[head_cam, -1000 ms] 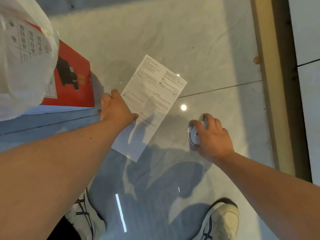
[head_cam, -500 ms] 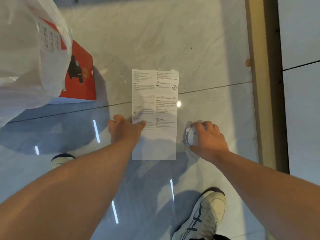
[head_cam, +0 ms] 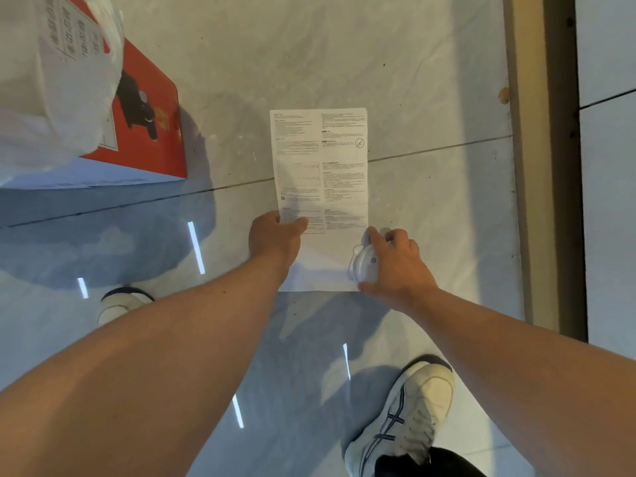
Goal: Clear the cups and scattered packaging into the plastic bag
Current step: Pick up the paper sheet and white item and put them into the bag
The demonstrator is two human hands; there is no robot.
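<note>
A white printed instruction sheet [head_cam: 320, 166] hangs flat above the glossy floor, held at its lower left edge by my left hand [head_cam: 275, 235], thumb on top. My right hand [head_cam: 395, 263] is closed on a small clear plastic cup lid [head_cam: 361, 266] and its forefinger touches the sheet's lower right edge. A white plastic bag [head_cam: 51, 80] bulges at the top left, with printed packaging showing through its wall.
A red box [head_cam: 151, 115] with a black picture lies on the floor beside the bag. A beige door threshold [head_cam: 526, 166] runs down the right side. My two white sneakers [head_cam: 406, 418] stand on the grey tiles below.
My left hand has turned the sheet from slanted to straight and brought it toward the middle. My right hand, holding the lid, has moved left until it touches the sheet's edge.
</note>
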